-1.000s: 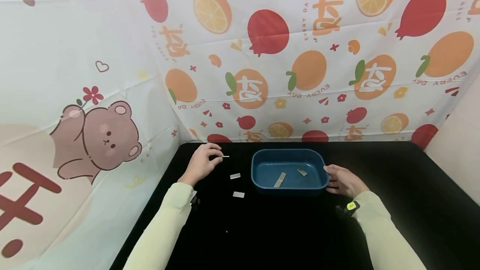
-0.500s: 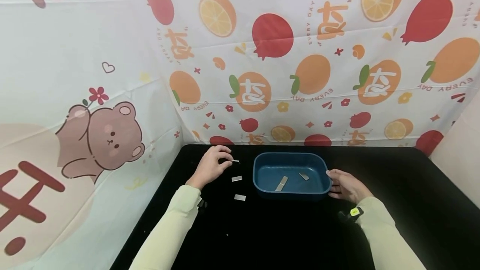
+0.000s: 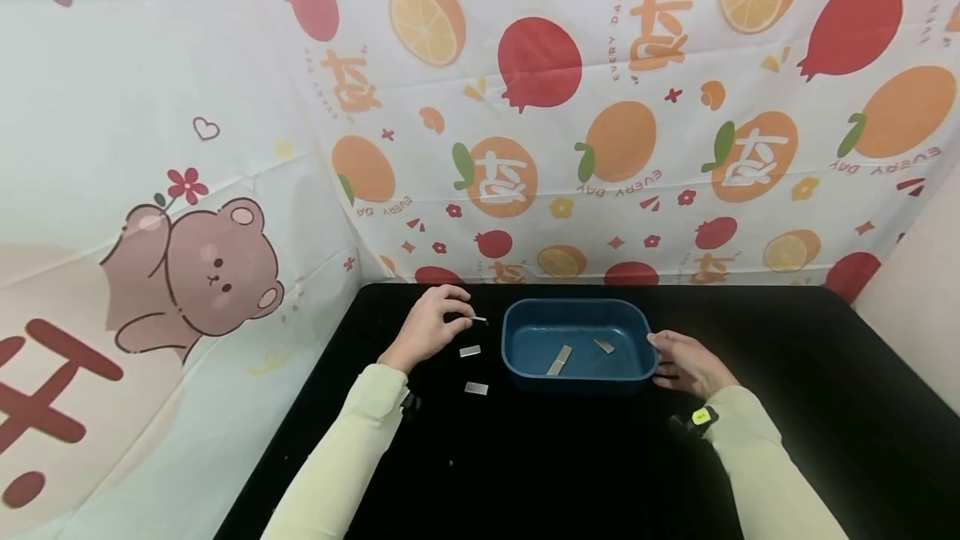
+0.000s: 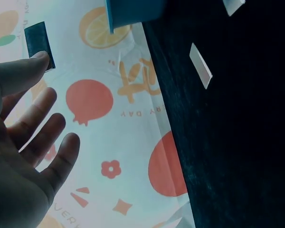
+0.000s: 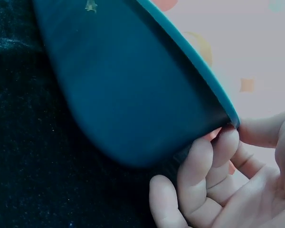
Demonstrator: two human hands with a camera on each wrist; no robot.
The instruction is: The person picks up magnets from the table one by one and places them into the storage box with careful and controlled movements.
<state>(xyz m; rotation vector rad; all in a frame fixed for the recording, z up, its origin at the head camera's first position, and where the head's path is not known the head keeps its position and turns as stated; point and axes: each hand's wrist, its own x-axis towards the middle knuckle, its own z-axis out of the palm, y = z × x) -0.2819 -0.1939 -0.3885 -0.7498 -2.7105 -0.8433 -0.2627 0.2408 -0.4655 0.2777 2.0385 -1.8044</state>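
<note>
Blue bin [image 3: 525, 350]: smooth plastic, soft sheen. Small plates [image 3: 476, 388]: shiny, metal-looking. Tabletop [image 3: 570, 473]: matt, cloth-like. Backdrop [image 3: 427, 223]: creased fabric.

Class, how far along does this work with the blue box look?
Done: some flat pieces already lie inside the blue box. In hand: the left hand pinches another piece outside the box, while the right hand grips the box. Seemingly left: two loose pieces on the black table beside the box.

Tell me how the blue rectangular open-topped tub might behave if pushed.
The tub is probably stiff, showing an even outline where the right hand grips it. Wide and low, it seems unlikely to tip. Thin silvery rectangular pieces inside might slide, as the interior looks smooth.
</note>
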